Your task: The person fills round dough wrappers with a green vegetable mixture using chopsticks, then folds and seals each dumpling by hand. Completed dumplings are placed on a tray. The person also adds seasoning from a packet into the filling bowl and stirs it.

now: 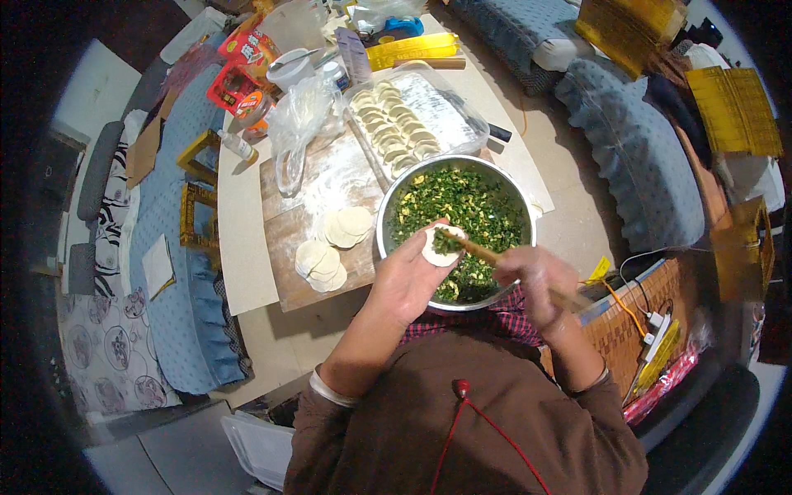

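My left hand holds a round dough wrapper over the near part of a steel bowl. Chopped green filling with yellow bits fills much of the bowl, and a small heap of it lies on the wrapper. My right hand, blurred, grips wooden chopsticks, whose tips touch that heap. Two piles of flat wrappers, one nearer and one farther, rest on a floured wooden board. Folded dumplings stand in rows on a floured tray beyond the bowl.
A crumpled clear plastic bag lies on the board's far left, near a small bottle and a red package. A black handle sticks out right of the tray. A power strip is at the lower right.
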